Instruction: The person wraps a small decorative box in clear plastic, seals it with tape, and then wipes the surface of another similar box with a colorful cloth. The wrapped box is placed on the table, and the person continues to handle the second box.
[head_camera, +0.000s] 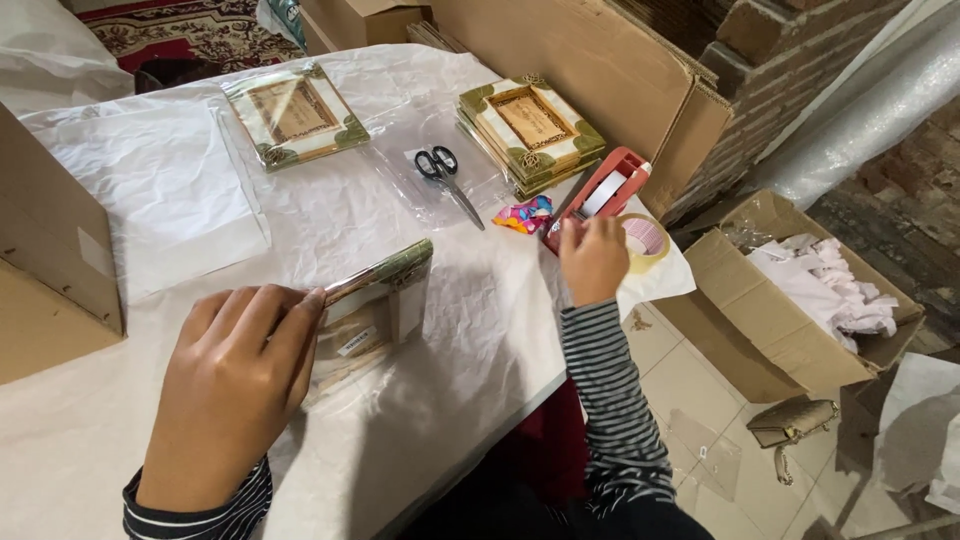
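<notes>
My left hand (235, 370) holds a green and gold picture frame (380, 300) on edge, wrapped in clear plastic, on the white paper-covered table (460, 330). My right hand (592, 258) reaches to the table's right edge and pinches at the front of a red tape dispenser (600, 190); whether tape is between the fingers I cannot tell. A roll of clear tape (645, 240) lies just right of that hand. Both sleeves are black and white striped.
Black-handled scissors (445, 175) lie mid-table beside a small colourful packet (525, 213). A stack of frames (530, 130) and a single wrapped frame (295, 112) sit farther back. Cardboard sheets lean behind. An open carton with white paper (800, 290) stands on the floor at right.
</notes>
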